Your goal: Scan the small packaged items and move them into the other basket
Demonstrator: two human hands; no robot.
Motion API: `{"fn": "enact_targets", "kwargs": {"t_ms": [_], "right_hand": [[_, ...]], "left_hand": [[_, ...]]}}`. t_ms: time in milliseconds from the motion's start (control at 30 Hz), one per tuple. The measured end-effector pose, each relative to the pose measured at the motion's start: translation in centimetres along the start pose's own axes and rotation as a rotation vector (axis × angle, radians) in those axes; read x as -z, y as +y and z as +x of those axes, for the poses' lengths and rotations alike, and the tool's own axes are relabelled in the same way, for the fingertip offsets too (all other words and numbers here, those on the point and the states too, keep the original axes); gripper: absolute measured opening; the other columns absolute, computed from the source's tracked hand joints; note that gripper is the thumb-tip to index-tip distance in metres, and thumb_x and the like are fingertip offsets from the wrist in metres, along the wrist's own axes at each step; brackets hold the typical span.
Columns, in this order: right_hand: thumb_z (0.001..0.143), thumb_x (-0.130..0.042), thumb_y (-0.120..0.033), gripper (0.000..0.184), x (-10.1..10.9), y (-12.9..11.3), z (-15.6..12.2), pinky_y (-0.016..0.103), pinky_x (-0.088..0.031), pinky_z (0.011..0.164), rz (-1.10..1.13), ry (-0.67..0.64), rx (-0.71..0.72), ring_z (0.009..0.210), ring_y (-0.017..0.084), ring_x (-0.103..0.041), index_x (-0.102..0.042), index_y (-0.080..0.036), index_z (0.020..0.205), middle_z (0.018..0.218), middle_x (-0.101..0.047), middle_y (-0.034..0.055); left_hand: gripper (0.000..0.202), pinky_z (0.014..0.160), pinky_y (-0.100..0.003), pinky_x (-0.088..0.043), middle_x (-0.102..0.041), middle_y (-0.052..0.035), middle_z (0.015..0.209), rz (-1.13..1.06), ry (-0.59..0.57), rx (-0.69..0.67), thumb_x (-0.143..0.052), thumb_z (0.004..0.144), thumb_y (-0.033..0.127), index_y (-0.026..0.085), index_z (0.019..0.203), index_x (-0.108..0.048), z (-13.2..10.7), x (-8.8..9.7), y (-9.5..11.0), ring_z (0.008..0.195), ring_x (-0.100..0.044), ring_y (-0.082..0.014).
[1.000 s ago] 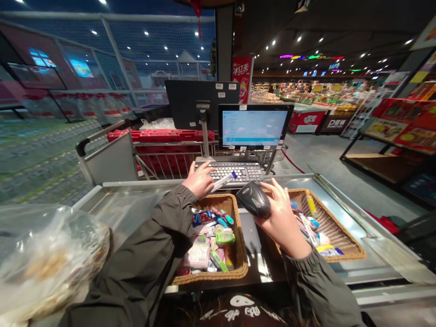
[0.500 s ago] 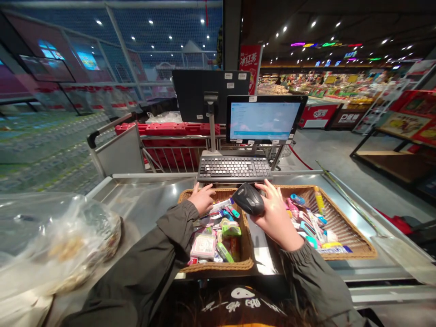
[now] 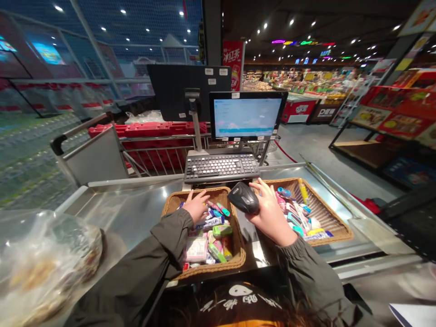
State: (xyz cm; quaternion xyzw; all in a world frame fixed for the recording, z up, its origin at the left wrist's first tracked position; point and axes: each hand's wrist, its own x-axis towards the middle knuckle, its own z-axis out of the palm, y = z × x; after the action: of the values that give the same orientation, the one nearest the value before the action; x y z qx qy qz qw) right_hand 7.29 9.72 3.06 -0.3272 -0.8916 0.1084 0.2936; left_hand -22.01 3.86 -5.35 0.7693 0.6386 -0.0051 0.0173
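My right hand (image 3: 270, 214) grips a black barcode scanner (image 3: 243, 197), held above the gap between two wicker baskets. My left hand (image 3: 195, 205) reaches into the left basket (image 3: 218, 267), fingers spread flat over small packets of gum and candy; a white and blue packet (image 3: 211, 223) lies just beside the fingers. The right basket (image 3: 335, 225) holds more small packets and tubes.
A keyboard (image 3: 221, 166) and a lit screen (image 3: 247, 116) stand behind the baskets on the steel counter (image 3: 129, 211). A clear bag of goods (image 3: 41, 263) lies at the left. A shopping cart (image 3: 102, 150) and red crates sit beyond the counter. Store shelves line the right.
My left hand came back from the keyboard with a white packet, lowered into the left basket, and the packet now lies there. The right hand kept the scanner, shifting slightly left.
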Motion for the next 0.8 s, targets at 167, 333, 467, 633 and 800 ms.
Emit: {"fn": "enact_targets", "kwargs": {"t_ms": [167, 333, 467, 633, 800], "right_hand": [[0.070, -0.061, -0.019, 0.048, 2.7, 2.3, -1.2, 0.070, -0.024, 0.111, -0.038, 0.086, -0.057, 0.142, 0.041, -0.031, -0.061, -0.018, 0.118, 0.135, -0.054, 0.0161], [0.072, -0.064, -0.026, 0.042, 6.6, 6.2, -3.1, 0.064, -0.032, 0.110, -0.129, 0.270, -0.120, 0.139, 0.041, -0.036, -0.061, -0.020, 0.113, 0.130, -0.055, 0.0152], [0.075, -0.063, -0.028, 0.042, 9.3, 8.9, -4.9, 0.064, -0.030, 0.112, -0.211, 0.370, -0.189, 0.139, 0.040, -0.036, -0.059, -0.019, 0.115, 0.131, -0.055, 0.0161], [0.075, -0.066, -0.032, 0.046, 10.9, 11.2, -6.3, 0.066, -0.029, 0.111, -0.224, 0.412, -0.228, 0.139, 0.042, -0.035, -0.057, -0.017, 0.118, 0.129, -0.056, 0.0185], [0.076, -0.065, -0.031, 0.047, 11.2, 13.2, -6.8, 0.067, -0.028, 0.112, -0.215, 0.401, -0.278, 0.140, 0.041, -0.035, -0.055, -0.018, 0.120, 0.132, -0.055, 0.0178]], "left_hand": [[0.016, 0.113, -0.070, -0.005, -0.052, -0.0094, 0.145, -0.044, 0.151, -0.125, -0.066, 0.083, 0.034, 0.025, 0.093, -0.075, 3.4, 2.8, 3.1, 0.143, -0.031, -0.0353], [0.023, 0.113, -0.071, -0.011, -0.050, -0.0124, 0.146, -0.088, 0.185, -0.274, -0.067, 0.083, 0.039, 0.024, 0.099, -0.074, 8.5, 4.3, 8.1, 0.144, -0.030, -0.0367], [0.030, 0.113, -0.071, -0.010, -0.045, -0.0122, 0.150, -0.117, 0.158, -0.395, -0.071, 0.080, 0.040, 0.025, 0.105, -0.072, 13.2, 3.8, 13.2, 0.144, -0.028, -0.0369], [0.040, 0.113, -0.071, -0.013, -0.038, -0.0137, 0.154, -0.096, 0.025, -0.533, -0.074, 0.077, 0.043, 0.024, 0.111, -0.070, 18.9, 1.7, 19.8, 0.146, -0.024, -0.0373], [0.037, 0.115, -0.068, -0.014, -0.037, -0.0135, 0.155, 0.014, -0.049, -0.664, -0.078, 0.072, 0.040, 0.023, 0.105, -0.073, 23.2, -1.0, 24.4, 0.145, -0.025, -0.0355]]}}
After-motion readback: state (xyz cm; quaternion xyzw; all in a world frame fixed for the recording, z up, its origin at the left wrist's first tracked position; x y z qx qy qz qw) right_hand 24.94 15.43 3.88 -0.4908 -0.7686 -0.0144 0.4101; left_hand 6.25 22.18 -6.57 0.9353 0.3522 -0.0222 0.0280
